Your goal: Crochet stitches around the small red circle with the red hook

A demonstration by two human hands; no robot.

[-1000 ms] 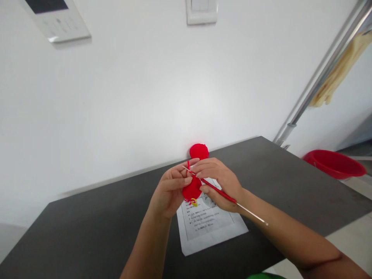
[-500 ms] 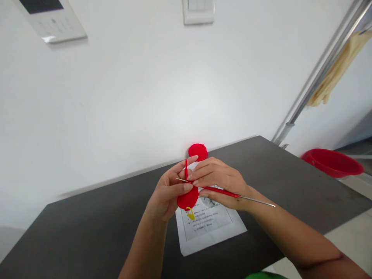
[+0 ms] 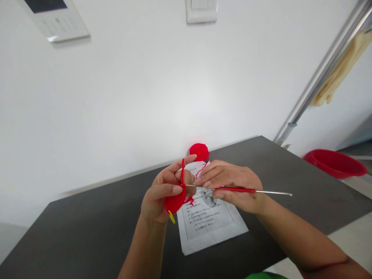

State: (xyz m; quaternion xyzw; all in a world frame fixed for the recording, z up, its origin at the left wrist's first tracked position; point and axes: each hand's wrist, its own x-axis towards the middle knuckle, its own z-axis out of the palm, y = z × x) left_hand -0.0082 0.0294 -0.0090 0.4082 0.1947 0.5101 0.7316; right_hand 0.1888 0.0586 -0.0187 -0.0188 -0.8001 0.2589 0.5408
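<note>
My left hand (image 3: pixel 161 193) pinches a small red crochet piece (image 3: pixel 174 202) between thumb and fingers, with a strand of red yarn (image 3: pixel 183 170) looped over its raised forefinger. A yellow stitch marker (image 3: pixel 171 217) hangs from the piece's lower edge. My right hand (image 3: pixel 232 184) grips a crochet hook (image 3: pixel 247 190) with a red handle and a metal shaft; its tip meets the piece's right edge. The yarn runs back to a red yarn ball (image 3: pixel 199 151) on the dark table (image 3: pixel 87 228) by the wall.
A printed paper sheet (image 3: pixel 207 224) lies on the table beneath my hands. To the right, off the table, stand a red basin (image 3: pixel 334 163) and a slanting metal pole (image 3: pixel 322 75) with a yellowish cloth. A wall switch (image 3: pixel 201 11) and a white panel (image 3: pixel 55 19) hang above.
Both hands have drawn apart a little: the left, with the red piece, moved left and down, and the hook swung to nearly level with its tip at the piece.
</note>
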